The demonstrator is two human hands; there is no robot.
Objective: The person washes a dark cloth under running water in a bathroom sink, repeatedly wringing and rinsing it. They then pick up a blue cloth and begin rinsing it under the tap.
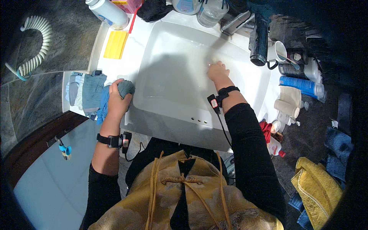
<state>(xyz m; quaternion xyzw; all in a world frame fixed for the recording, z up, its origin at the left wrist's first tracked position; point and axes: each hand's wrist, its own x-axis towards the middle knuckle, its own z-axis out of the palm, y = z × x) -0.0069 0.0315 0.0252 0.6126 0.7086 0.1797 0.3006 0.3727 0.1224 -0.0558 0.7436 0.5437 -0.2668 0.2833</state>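
My left hand grips a bunched grey-green cloth at the left rim of the white sink. A folded blue cloth lies just beside that hand, with more folded cloths in a row further left. My right hand reaches down into the right half of the basin. Its fingers look bent, and their tips are partly hidden, so I cannot tell whether anything is under them. The basin seems to hold some water. Both wrists wear black straps with small devices.
A chrome faucet and a dark cylinder stand at the back right. Along the right counter are a white mug, a blue tube and several bottles. A yellow sponge cloth and a white bottle occupy the back left.
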